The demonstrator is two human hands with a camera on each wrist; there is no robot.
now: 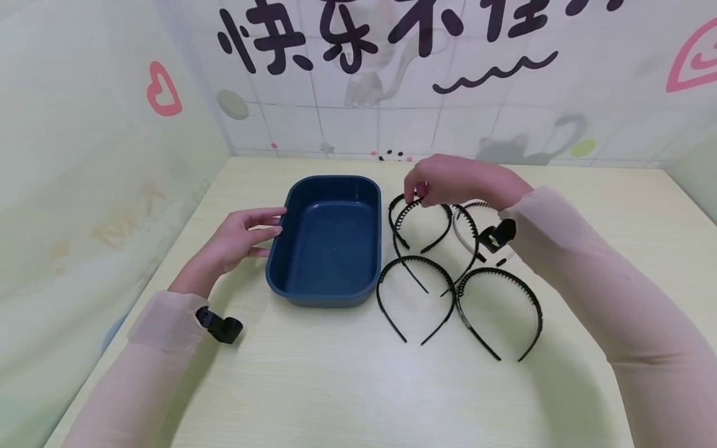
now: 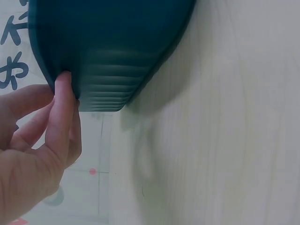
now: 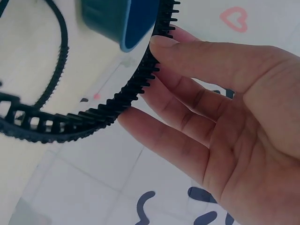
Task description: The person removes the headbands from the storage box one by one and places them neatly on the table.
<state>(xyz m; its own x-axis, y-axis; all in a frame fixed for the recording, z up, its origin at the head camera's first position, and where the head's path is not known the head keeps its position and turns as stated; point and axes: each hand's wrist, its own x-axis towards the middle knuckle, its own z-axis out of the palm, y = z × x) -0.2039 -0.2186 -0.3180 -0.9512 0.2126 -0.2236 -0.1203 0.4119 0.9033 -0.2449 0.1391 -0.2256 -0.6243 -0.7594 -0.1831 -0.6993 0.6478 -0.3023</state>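
Observation:
A dark blue rectangular basin [image 1: 336,249] stands upright on the table. My left hand [image 1: 241,238] pinches its left rim, with the thumb against the outer wall [image 2: 117,51] in the left wrist view. To the right of the basin, my right hand [image 1: 445,178] holds a black toothed headband [image 1: 477,231] by its curved top. In the right wrist view this headband [image 3: 89,117] runs between thumb and fingertips, teeth showing. Beneath and behind it lies another black headband [image 1: 390,216]. A pale headband with dark tips [image 1: 460,235] is partly hidden by my right wrist.
Two more black headbands lie nearer me, one at the basin's front right [image 1: 417,258] and one farther right [image 1: 539,305]. The pale wooden table [image 1: 336,379] meets a printed wall covering [image 1: 347,130] at the back, with another covering [image 1: 101,155] along the left.

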